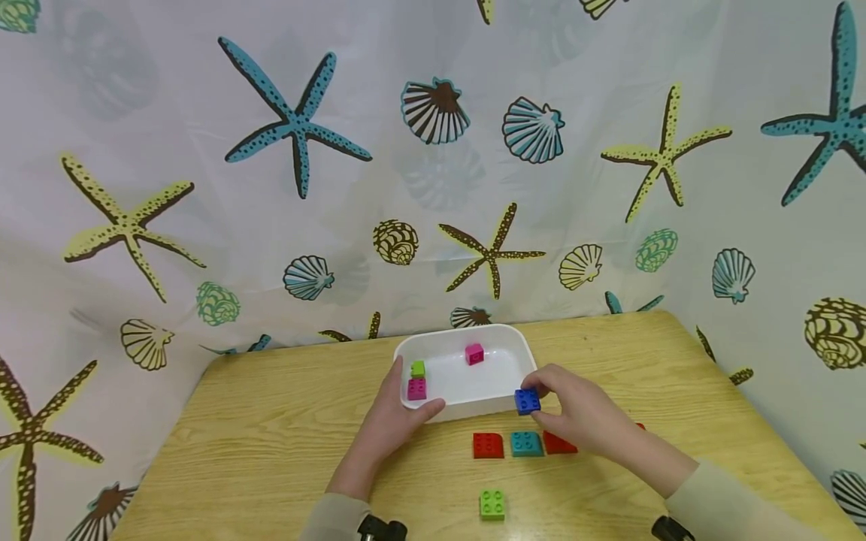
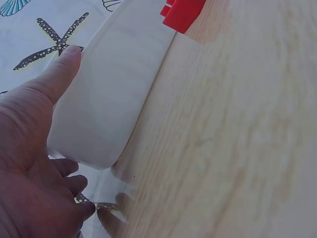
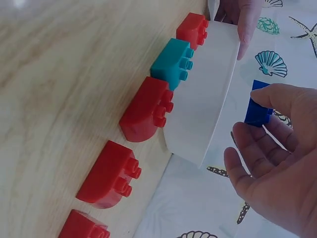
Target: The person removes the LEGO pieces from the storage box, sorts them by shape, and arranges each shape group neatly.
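A white plastic tray [image 1: 467, 409] stands on the wooden table. My left hand [image 1: 392, 413] holds its left end, thumb along the near side and fingers around the end. In the left wrist view the left hand [image 2: 34, 134] grips the tray's outer wall [image 2: 114, 89]. Between thumb and fingers my right hand [image 1: 575, 406] pinches a blue building block [image 1: 527, 401] over the tray's near right rim; the right wrist view shows that block [image 3: 257, 104] raised above the rim. Inside the tray lie a small lime block [image 1: 417, 369], a magenta block [image 1: 416, 388] and another magenta block [image 1: 474, 354].
In front of the tray are a red block [image 1: 488, 445], a teal block [image 1: 526, 444] and a second red block [image 1: 558, 443]. Further red blocks [image 3: 106, 173] continue the row rightward. Nearer me sits a lime block [image 1: 492, 505]. A shell-patterned curtain [image 1: 365, 173] hangs behind the table.
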`<control>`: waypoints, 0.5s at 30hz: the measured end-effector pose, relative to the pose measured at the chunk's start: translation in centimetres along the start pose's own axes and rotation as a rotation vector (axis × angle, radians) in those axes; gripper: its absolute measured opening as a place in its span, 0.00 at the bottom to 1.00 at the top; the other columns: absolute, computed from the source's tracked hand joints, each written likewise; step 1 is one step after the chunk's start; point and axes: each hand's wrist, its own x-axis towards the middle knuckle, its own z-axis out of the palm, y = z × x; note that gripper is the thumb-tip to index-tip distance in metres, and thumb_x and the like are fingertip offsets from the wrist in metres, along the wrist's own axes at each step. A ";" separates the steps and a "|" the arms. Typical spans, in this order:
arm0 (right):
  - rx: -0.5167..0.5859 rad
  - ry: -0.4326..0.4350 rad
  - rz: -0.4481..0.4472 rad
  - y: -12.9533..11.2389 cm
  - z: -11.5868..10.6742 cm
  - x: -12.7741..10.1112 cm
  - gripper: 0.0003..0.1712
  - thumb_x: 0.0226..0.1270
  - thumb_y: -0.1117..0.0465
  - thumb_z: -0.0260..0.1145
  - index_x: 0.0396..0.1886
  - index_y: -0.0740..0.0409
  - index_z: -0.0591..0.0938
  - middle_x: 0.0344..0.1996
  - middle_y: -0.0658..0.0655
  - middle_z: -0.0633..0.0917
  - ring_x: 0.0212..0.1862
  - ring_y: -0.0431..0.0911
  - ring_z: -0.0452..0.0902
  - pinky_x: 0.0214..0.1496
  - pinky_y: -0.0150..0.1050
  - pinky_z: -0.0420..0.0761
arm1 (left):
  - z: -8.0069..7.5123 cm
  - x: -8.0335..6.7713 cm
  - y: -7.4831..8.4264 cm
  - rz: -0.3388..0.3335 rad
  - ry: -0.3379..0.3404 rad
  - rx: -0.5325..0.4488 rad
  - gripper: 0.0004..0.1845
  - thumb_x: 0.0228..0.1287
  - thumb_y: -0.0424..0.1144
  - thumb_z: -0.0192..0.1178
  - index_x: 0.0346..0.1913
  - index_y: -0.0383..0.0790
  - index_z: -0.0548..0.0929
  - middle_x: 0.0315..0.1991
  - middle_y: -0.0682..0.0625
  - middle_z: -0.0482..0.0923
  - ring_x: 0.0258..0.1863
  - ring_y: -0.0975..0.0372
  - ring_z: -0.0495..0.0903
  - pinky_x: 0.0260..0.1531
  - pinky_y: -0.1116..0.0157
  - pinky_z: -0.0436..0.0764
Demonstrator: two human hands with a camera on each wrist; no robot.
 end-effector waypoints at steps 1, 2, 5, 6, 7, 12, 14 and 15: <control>0.001 -0.001 0.001 0.1 0.0 -0.3 0.19 0.70 0.66 0.80 0.57 0.55 0.86 0.50 0.48 0.87 0.54 0.50 0.86 0.62 0.53 0.88 | 0.0 0.0 0.1 -0.002 -0.001 0.000 0.66 0.66 0.55 0.80 0.91 0.40 0.43 0.89 0.37 0.50 0.86 0.39 0.55 0.81 0.36 0.60; 0.003 -0.006 -0.003 0.2 -0.1 -0.6 0.19 0.70 0.66 0.80 0.58 0.55 0.86 0.50 0.48 0.87 0.54 0.51 0.86 0.61 0.53 0.88 | 0.1 0.0 0.1 0.001 -0.001 -0.003 0.66 0.66 0.55 0.80 0.91 0.40 0.43 0.89 0.37 0.50 0.86 0.39 0.55 0.81 0.35 0.59; 0.022 -0.021 0.013 0.3 0.0 -1.3 0.19 0.70 0.66 0.81 0.57 0.53 0.87 0.49 0.47 0.87 0.53 0.51 0.86 0.61 0.55 0.88 | 0.2 0.1 0.2 0.006 -0.002 -0.004 0.66 0.66 0.55 0.80 0.91 0.39 0.43 0.89 0.36 0.51 0.86 0.38 0.55 0.80 0.35 0.60; 0.030 -0.030 0.018 0.3 0.0 -1.6 0.19 0.69 0.66 0.81 0.57 0.52 0.87 0.49 0.46 0.87 0.53 0.50 0.85 0.61 0.55 0.88 | 0.2 0.2 0.2 0.008 -0.001 -0.003 0.66 0.66 0.55 0.80 0.91 0.39 0.43 0.89 0.36 0.51 0.86 0.38 0.56 0.80 0.35 0.60; 0.039 -0.038 0.026 0.2 0.1 -1.9 0.20 0.69 0.66 0.81 0.57 0.50 0.86 0.49 0.45 0.86 0.53 0.49 0.85 0.61 0.55 0.88 | 0.3 0.2 0.2 0.004 0.000 -0.001 0.66 0.66 0.55 0.80 0.91 0.40 0.43 0.89 0.37 0.51 0.86 0.38 0.56 0.80 0.35 0.60; 0.072 -0.081 0.033 -0.1 0.5 -3.2 0.20 0.68 0.65 0.83 0.55 0.48 0.86 0.47 0.42 0.85 0.47 0.45 0.82 0.52 0.44 0.88 | 0.2 0.5 -0.1 -0.002 0.001 0.011 0.67 0.67 0.55 0.80 0.91 0.40 0.42 0.89 0.37 0.50 0.86 0.39 0.55 0.81 0.36 0.60; 0.082 -0.098 0.030 -0.1 0.8 -3.7 0.20 0.67 0.66 0.83 0.55 0.48 0.87 0.44 0.42 0.84 0.44 0.44 0.80 0.47 0.39 0.86 | 0.2 0.5 -0.3 0.006 0.000 0.005 0.67 0.67 0.55 0.80 0.91 0.40 0.42 0.89 0.37 0.50 0.86 0.39 0.55 0.81 0.36 0.59; 0.088 -0.106 0.028 0.0 1.0 -4.0 0.20 0.67 0.66 0.83 0.55 0.49 0.87 0.43 0.42 0.84 0.43 0.43 0.79 0.45 0.37 0.85 | 0.2 0.5 -0.4 0.012 0.000 0.003 0.67 0.67 0.55 0.80 0.91 0.40 0.42 0.89 0.37 0.50 0.86 0.39 0.55 0.81 0.36 0.59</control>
